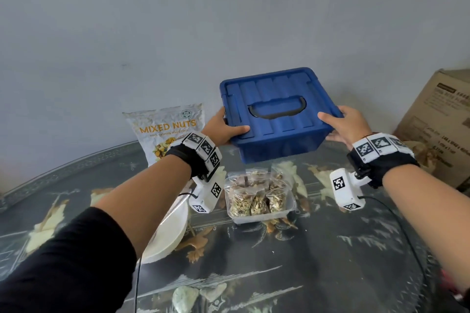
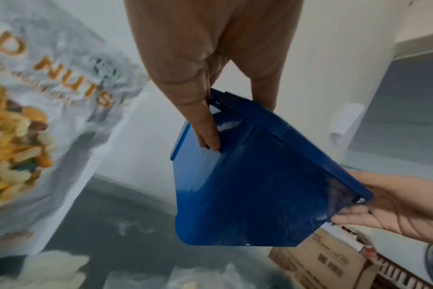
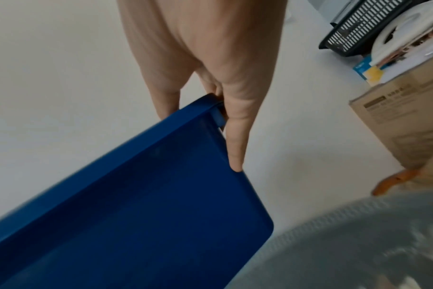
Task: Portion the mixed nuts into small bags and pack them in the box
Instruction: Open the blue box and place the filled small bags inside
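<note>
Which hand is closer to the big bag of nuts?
Left. The left hand holds the blue box right beside the nut bag; the right hand holds the box's far side.

A lived-in room of a home, serving partly as storage: a plain painted wall (image 1: 127, 20), a glass-topped table (image 1: 318, 262) with a floral pattern, a printed cardboard carton (image 1: 440, 124) alongside, a black plastic basket (image 3: 359, 27) and household clutter atop it.
</note>
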